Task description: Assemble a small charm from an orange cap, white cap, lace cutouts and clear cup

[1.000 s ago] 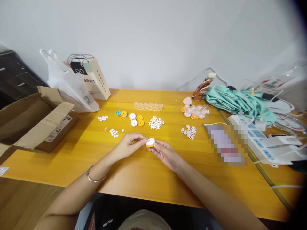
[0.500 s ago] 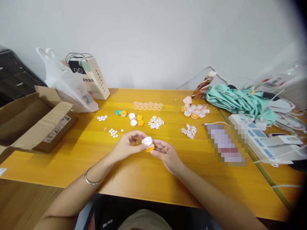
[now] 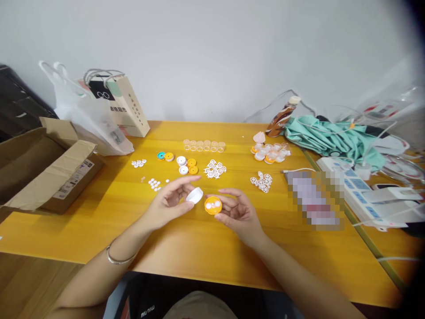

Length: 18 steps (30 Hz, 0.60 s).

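My left hand (image 3: 171, 201) pinches a round white plastic cap (image 3: 195, 196), tilted on its side. In my right hand (image 3: 239, 215) is a round orange plastic piece (image 3: 213, 210), its face turned toward me with small white discs on it. The cap and the orange piece are apart, with a narrow gap between them. Just beyond my hands lie white and orange round caps (image 3: 187, 165) and a pile of white cut-out plastic pieces (image 3: 215, 169). Small white discs (image 3: 154, 183) are scattered beyond my left hand.
An open cardboard box (image 3: 71, 181) and bags stand at the left. Clear cups (image 3: 203, 146) line the back. Finished-looking orange and white pieces (image 3: 270, 153), a bottle (image 3: 282, 117), a blurred-out flat object (image 3: 314, 199) and a power strip (image 3: 353, 190) occupy the right.
My hands have drawn apart. The white cap has moved left, off the orange piece, and the orange piece has turned to show its face with the white discs.
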Motion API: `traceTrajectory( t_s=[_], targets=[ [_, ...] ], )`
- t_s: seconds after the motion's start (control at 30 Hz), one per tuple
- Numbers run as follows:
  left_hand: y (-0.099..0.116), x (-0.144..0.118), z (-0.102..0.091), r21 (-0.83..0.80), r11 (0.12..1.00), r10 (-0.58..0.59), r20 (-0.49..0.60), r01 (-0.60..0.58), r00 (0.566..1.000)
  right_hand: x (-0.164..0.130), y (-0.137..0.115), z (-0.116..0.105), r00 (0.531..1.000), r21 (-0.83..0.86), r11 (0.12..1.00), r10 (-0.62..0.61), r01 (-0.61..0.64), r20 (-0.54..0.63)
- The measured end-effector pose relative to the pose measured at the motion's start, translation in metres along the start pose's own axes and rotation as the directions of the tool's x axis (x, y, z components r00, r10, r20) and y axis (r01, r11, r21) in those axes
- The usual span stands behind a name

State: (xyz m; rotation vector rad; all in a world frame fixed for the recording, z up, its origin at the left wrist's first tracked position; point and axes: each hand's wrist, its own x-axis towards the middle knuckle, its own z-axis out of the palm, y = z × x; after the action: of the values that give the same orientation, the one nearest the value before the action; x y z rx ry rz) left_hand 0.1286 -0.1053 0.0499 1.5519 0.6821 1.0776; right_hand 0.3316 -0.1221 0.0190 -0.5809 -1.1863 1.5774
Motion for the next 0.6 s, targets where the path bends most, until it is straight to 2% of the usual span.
traceTrajectory(
  t_s=[0.17,0.27,0.6],
  targets=[
    [0.0029,-0.0037,-0.0025,0.209,0.963,0.142,0.142,-0.17,0.98,-0.0029,-0.003,0.0,0.997,-0.027,0.997,-0.067,0.068,0.04],
    [0.0064,-0.0049,-0.0032,0.254,0.942,0.167,0.216,-0.221,0.962,-0.0034,-0.0049,-0.0008,0.994,-0.016,0.997,-0.078,0.079,0.075],
    [0.0064,-0.0065,0.003,0.098,0.977,0.181,0.101,-0.191,0.978,-0.0063,-0.0101,-0.0014,0.994,-0.006,0.997,-0.073,0.074,0.08]
  ],
)
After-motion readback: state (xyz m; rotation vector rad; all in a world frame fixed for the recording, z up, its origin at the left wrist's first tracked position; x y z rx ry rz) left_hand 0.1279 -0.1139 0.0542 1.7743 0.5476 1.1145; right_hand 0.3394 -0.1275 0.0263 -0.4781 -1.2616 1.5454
